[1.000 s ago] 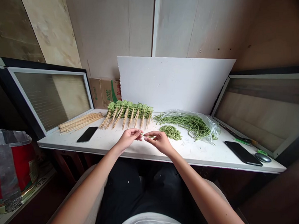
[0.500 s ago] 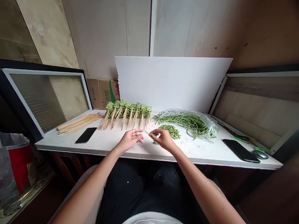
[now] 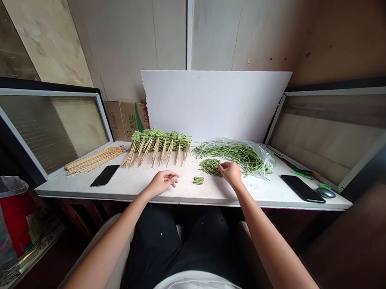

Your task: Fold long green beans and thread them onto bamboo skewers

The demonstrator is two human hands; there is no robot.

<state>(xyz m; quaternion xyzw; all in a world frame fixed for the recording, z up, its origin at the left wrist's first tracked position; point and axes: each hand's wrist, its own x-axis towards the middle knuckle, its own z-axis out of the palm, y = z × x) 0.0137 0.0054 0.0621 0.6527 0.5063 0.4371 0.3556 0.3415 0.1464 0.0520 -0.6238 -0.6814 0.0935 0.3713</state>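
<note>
My left hand [image 3: 162,184] hovers over the front of the white table, its fingers loosely bent and apart with nothing visible in them. To its right lies a small neat row of cut green bean pieces [image 3: 198,180]. My right hand [image 3: 231,173] is at the right side of a heap of cut bean pieces [image 3: 209,166], thumb and fingertips pinched together; what is between them is too small to make out. Behind the left hand, skewered bean pieces [image 3: 162,137] are stacked in rows, their sticks pointing toward me.
Loose bamboo skewers [image 3: 95,160] and a phone [image 3: 105,175] lie on the left. Long green beans [image 3: 240,155] spill from a clear plastic bag at the back right. Another phone [image 3: 302,189] and a rounded grey object [image 3: 325,193] rest at the right end. A white board [image 3: 214,104] stands behind.
My right hand has moved right, from beside the left hand to the bean heap. The small row of pieces now shows uncovered. The whole view has shifted slightly.
</note>
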